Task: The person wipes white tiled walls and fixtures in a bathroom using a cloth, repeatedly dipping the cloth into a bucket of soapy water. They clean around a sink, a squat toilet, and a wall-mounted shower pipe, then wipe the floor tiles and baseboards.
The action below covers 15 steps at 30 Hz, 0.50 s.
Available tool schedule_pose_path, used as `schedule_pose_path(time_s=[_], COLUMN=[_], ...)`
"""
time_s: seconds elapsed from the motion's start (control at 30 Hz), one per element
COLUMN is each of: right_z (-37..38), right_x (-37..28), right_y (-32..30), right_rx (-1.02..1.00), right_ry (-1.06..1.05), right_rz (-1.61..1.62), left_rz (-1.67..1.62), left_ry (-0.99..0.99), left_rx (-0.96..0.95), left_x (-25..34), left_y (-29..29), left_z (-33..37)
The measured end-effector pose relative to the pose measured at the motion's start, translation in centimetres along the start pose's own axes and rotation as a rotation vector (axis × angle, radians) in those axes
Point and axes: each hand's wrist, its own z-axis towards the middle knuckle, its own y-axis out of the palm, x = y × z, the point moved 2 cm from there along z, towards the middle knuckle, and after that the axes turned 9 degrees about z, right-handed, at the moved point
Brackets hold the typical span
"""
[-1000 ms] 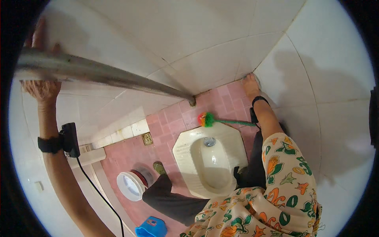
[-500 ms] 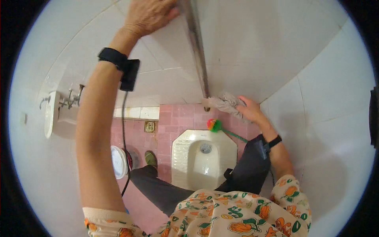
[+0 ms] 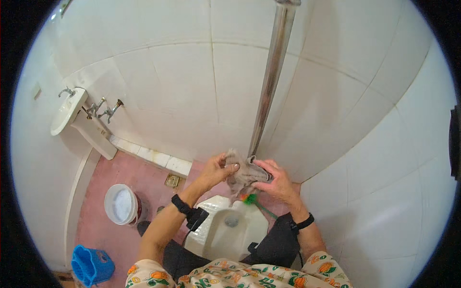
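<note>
A crumpled greyish-beige cloth [image 3: 246, 175] is bunched between my two hands, above the front end of a white squat toilet [image 3: 199, 240]. My left hand [image 3: 216, 172] pinches its left side between thumb and fingers. My right hand [image 3: 279, 182] is closed round the right side of the cloth. Just behind the cloth, a shiny metal pipe [image 3: 271, 79] runs down along the tiled wall; its lower end is hidden by the cloth and hands. A brush with a red and green head [image 3: 250, 198] and a green handle lies by the toilet, partly covered by the cloth.
To the left stand a white bucket [image 3: 106, 204] with whitish liquid and a blue plastic basket [image 3: 102, 266]. A white washbasin [image 3: 67, 115] and metal taps [image 3: 109, 111] are on the left. A floor drain [image 3: 172, 181] sits in the pink tiles. White tiled walls close in ahead and right.
My left hand has come down from high beside the pipe and now grips the cloth along with my right. The view has shifted, showing more of the pipe and the blue basket.
</note>
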Motion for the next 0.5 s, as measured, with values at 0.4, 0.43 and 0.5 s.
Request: schedule_pose_path(time_s=[0.4, 0.43, 0.5], right_z=[8.8, 10.4, 13.6], right_x=[-5.5, -7.0, -10.2], right_y=[-12.7, -13.7, -15.1], right_rx=[0.791, 0.756, 0.699], right_ry=[-0.173, -0.294, -0.521], right_rz=[0.784, 0.791, 0.755], left_rz=[0.253, 0.141, -0.097], left_ry=[0.819, 0.786, 0.921], left_rx=[0.979, 0.924, 0.800], left_x=[21.3, 23.0, 26.2], left_y=[-5.4, -5.7, -5.3], left_z=[3.7, 4.5, 5.6])
